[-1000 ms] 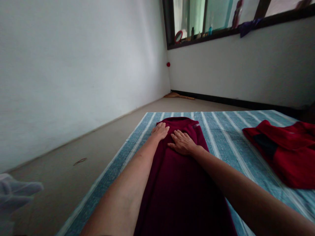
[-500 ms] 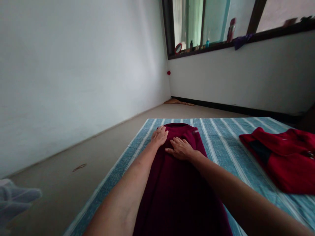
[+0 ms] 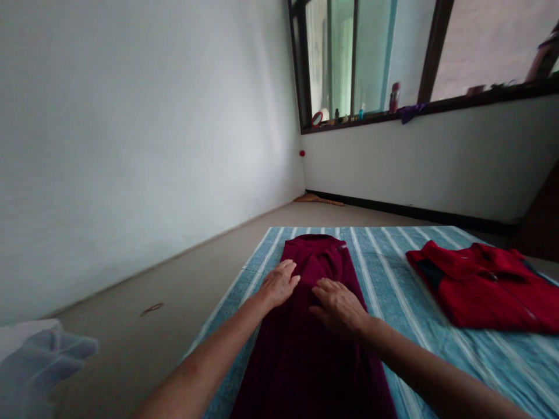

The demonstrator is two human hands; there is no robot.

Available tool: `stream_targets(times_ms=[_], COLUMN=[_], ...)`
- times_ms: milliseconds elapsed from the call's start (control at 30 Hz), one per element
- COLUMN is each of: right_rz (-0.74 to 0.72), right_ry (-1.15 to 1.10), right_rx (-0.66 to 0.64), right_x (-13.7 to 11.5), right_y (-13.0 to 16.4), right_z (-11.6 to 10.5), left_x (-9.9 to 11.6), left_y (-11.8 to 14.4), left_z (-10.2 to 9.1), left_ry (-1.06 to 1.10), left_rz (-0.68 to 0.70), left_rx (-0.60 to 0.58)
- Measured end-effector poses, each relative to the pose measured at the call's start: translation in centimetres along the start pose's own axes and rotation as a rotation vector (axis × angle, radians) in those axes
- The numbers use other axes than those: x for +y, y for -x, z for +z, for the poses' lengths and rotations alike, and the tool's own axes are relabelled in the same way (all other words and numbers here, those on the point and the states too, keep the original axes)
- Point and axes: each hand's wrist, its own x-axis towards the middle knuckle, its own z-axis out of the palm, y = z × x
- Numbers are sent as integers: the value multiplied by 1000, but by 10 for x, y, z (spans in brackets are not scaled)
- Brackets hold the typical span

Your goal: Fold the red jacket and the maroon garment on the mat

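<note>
Both hands are down flat on the maroon garment (image 3: 312, 326), which lies lengthwise on the blue striped mat (image 3: 393, 285), folded into a long narrow strip running away from the camera toward the far edge of the mat. The left hand (image 3: 277, 285) presses on the left edge of the strip, fingers extended and lying close together, gripping nothing; the right hand (image 3: 338, 305) sits just beside it, a little nearer the camera, palm down with fingers loosely spread over the middle of the cloth, also grasping nothing. The step looks like smoothing the fold, and doing it well seems to call for even, flat-palm pressure with the heels of the hands, working from the centre out to the edges so creases are pushed off rather than trapped. Keeping the left hand along the edge should hold the side line straight, while the right takes the puffiness out of the middle. The far end near the collar looks slightly bunched, so that part probably wants extra attention. Light drag matters: press too hard and the strip may skew on the mat. Off to the right, well apart, a red garment (image 3: 480, 288) lies on the same mat, and a pale cloth (image 3: 39, 361) sits on the floor at the lower left
</note>
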Motion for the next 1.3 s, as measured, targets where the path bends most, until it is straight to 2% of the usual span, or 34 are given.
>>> stream_targets(times_ms=[100, 233, 333, 433, 533, 767, 967, 1167, 1300], right_rz=[-51, -46, -67, -82, -74, -94, -69, -71, -73], right_ry=[-47, -105, -119, -113, -101, -135, -248, -279, -283], right_rx=[32, 77, 114, 159, 187, 187, 191, 182, 186], right_x=[-26, -51, -63, -69, -72, -79, -71, -68, -68], right_y=[55, 116, 147, 167, 175, 173, 180, 183, 184], right_z=[0, 6, 10, 14, 20, 36, 47, 43, 41], left_x=[25, 65, 90, 104, 107, 102, 103, 97, 93], left_y=[46, 97, 125, 146, 161, 182, 186, 182, 181], left_z=[-7, -12, -14, -14, -11, 2, 14, 20, 25], left_ry=[30, 80, 88, 92, 86, 64, 56, 107, 137], left_rz=[35, 77, 80, 29, -25, -91, -88, -62, -49], left_rx=[-27, -109, -181, -236, -274, -327, -265, -223, -148])
